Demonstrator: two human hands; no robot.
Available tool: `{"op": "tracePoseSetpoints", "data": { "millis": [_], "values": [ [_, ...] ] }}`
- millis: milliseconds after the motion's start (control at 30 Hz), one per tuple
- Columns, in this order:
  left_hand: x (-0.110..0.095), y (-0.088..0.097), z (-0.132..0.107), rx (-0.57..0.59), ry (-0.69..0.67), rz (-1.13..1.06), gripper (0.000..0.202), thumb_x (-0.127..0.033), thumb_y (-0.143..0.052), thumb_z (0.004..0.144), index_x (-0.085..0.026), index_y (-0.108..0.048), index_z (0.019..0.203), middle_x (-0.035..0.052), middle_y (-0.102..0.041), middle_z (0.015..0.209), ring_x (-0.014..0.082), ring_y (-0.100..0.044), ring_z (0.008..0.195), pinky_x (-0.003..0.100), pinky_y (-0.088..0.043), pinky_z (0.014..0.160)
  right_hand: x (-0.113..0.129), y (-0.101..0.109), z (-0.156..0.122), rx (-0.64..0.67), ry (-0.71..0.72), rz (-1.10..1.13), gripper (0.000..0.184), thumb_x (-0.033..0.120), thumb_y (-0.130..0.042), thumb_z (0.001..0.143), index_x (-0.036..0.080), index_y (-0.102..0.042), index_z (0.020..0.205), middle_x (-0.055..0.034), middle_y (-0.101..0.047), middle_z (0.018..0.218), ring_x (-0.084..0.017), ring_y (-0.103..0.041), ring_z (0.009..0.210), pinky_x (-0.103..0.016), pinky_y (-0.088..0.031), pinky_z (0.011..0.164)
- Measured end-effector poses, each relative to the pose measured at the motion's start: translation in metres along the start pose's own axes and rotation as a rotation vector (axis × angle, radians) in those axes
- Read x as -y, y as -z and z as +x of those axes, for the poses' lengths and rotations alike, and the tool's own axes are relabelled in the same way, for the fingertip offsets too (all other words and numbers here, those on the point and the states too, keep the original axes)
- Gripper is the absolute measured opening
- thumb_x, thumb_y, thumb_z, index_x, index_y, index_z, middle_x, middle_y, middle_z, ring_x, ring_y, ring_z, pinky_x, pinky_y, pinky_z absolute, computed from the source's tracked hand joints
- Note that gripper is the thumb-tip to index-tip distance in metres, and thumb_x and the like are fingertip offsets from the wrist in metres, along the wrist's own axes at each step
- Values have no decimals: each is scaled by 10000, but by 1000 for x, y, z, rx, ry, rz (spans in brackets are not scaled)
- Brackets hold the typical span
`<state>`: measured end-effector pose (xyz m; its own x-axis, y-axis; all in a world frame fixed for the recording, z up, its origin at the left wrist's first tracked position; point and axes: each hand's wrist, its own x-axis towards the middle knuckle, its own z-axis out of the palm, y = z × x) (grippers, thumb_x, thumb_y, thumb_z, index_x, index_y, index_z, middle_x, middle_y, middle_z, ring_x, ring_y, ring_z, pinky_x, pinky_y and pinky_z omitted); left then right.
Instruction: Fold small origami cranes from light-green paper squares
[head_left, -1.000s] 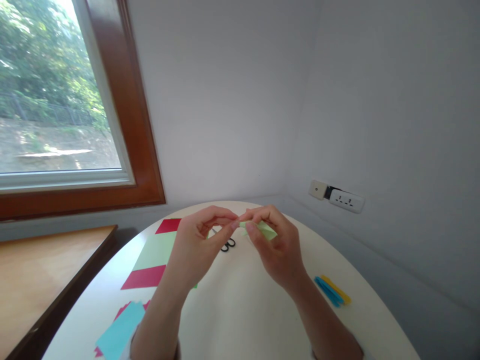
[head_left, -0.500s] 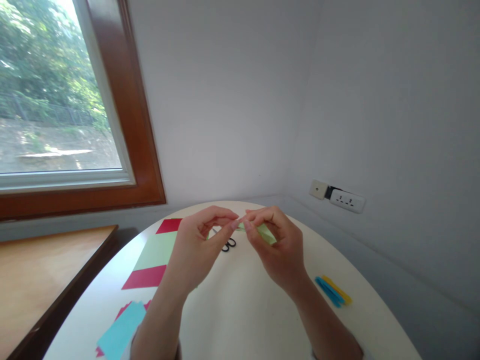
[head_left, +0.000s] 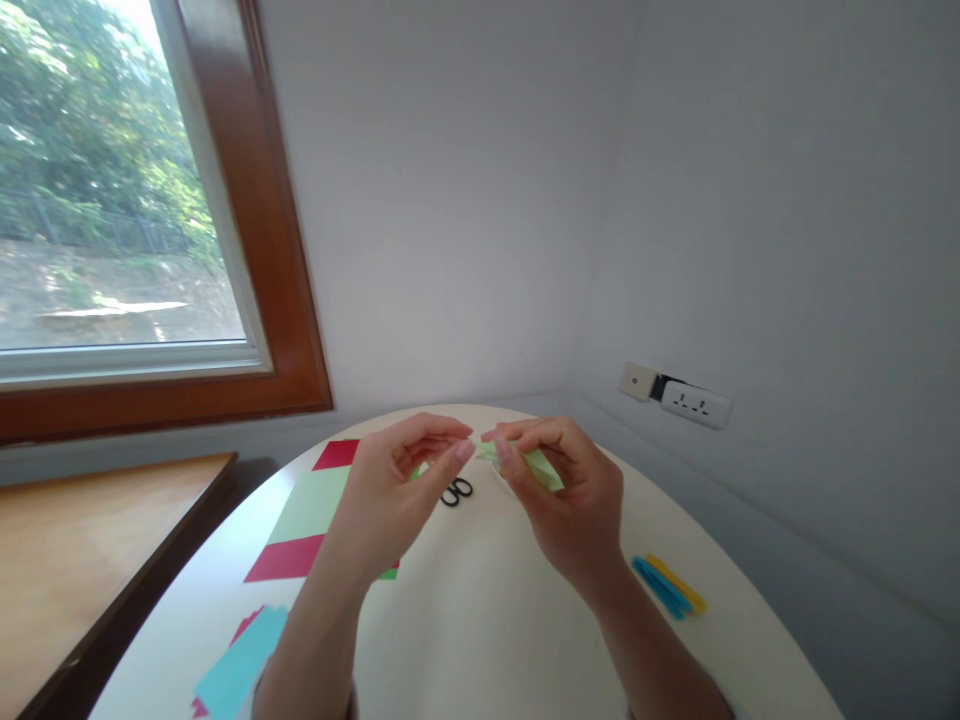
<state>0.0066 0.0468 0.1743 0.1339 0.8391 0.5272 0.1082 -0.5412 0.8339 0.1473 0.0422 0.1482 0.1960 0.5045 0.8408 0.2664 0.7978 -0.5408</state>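
Both hands are raised above a round white table (head_left: 480, 610). My right hand (head_left: 570, 505) pinches a small folded piece of light green paper (head_left: 538, 463) between thumb and fingers. My left hand (head_left: 394, 490) is curled, its thumb and forefinger meeting the paper's left tip. Most of the folded paper is hidden behind the fingers. Black scissors (head_left: 455, 491) lie on the table just below and behind the hands.
Red and light green paper sheets (head_left: 307, 510) lie at the table's left, with a light blue sheet (head_left: 236, 665) nearer the front. Folded blue and yellow strips (head_left: 667, 585) rest at the right. A wooden ledge (head_left: 82, 560) and window are to the left; wall sockets (head_left: 679, 395) at right.
Both hands have shifted slightly to the right with the green paper. The right hand's fingers have turned the paper a little; the pinch remains.
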Motion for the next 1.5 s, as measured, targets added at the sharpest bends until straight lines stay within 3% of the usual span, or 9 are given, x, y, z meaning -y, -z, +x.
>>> {"op": "tracePoseSetpoints", "data": {
  "millis": [300,600,867,1067,1200,1500],
  "values": [
    [-1,-3,-2,31,-2,-6,106,-242,-658,737,-154,-677,681,30,-685,684,144,-625,672,229,-502,622,2,0,-1,3,20,39,136,160,-615,779,224,-533,692,-6,-686,706,-171,-686,759,-309,-564,694],
    [2,-4,-4,14,-16,-33,167,-304,-659,746,-157,-668,667,34,-671,664,145,-609,641,233,-492,581,4,-1,-2,-25,51,36,143,154,-609,787,229,-535,691,-4,-676,678,-178,-684,765,-338,-567,716],
    [1,-5,-5,20,-53,-50,152,-266,-642,765,-160,-650,655,9,-644,640,117,-585,629,199,-477,576,3,-3,-3,-31,82,77,156,113,-607,785,230,-549,700,7,-666,691,-159,-671,745,-342,-563,749],
    [1,-3,-5,41,-57,-11,179,-290,-591,811,-164,-673,714,20,-664,677,125,-602,657,201,-485,586,5,-3,-3,-49,77,75,159,119,-606,787,227,-545,688,12,-665,677,-167,-676,738,-349,-560,734],
    [1,-3,-5,70,-39,-67,118,-277,-647,767,-164,-681,767,35,-692,743,139,-630,694,213,-511,622,6,-2,-2,-53,80,66,160,121,-611,782,226,-542,682,13,-664,671,-169,-682,742,-328,-560,713],
    [1,-6,-6,-8,-109,-34,63,-189,-656,743,-171,-671,684,8,-667,681,117,-611,652,187,-503,582,5,-2,-1,-53,116,75,153,103,-615,776,213,-549,692,9,-664,671,-159,-685,738,-304,-568,708]
  ]
}}
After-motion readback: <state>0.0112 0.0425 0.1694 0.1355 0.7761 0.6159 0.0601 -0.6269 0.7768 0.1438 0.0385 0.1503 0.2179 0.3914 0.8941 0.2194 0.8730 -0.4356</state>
